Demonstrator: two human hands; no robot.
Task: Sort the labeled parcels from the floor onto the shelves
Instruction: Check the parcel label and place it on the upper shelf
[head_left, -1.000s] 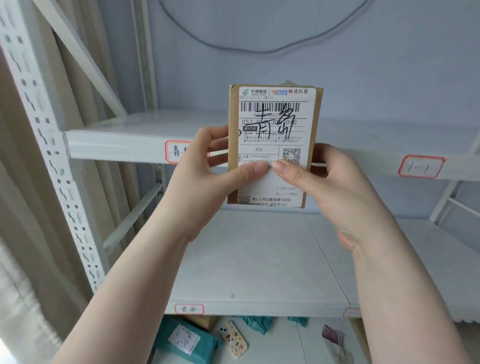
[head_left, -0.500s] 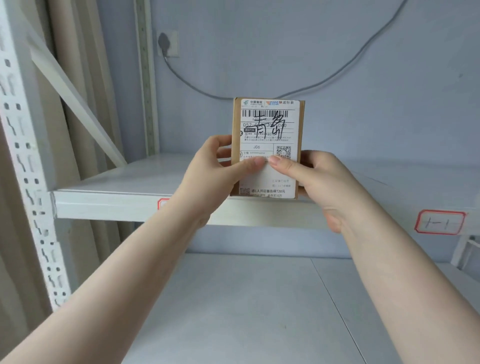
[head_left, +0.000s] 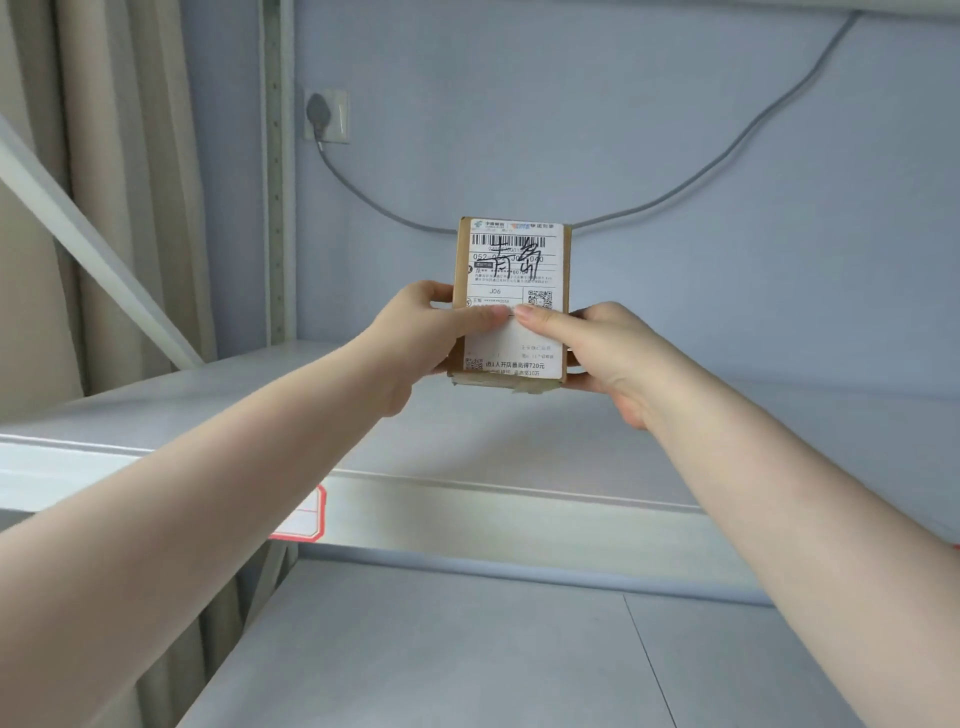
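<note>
A small brown cardboard parcel (head_left: 511, 260) stands upright with its white shipping label and black handwriting facing me. My left hand (head_left: 426, 338) grips its left side, thumb on the label. My right hand (head_left: 597, 348) grips its right side, thumb meeting the other thumb. The parcel's bottom edge is at or just above the upper white shelf (head_left: 519, 441), well back from the front rim; I cannot tell whether it touches.
A red-bordered tag (head_left: 304, 514) sticks to the upper shelf's front rim under my left forearm. A lower shelf (head_left: 441, 649) lies below. A wall socket (head_left: 326, 115) with a grey cable (head_left: 727, 156) is behind, and a perforated upright (head_left: 274, 182) and curtain stand left.
Both hands have carried the parcel up and forward, from in front of the shelf rim to over the upper shelf's surface. The view has tilted upward, so the floor parcels are out of sight.
</note>
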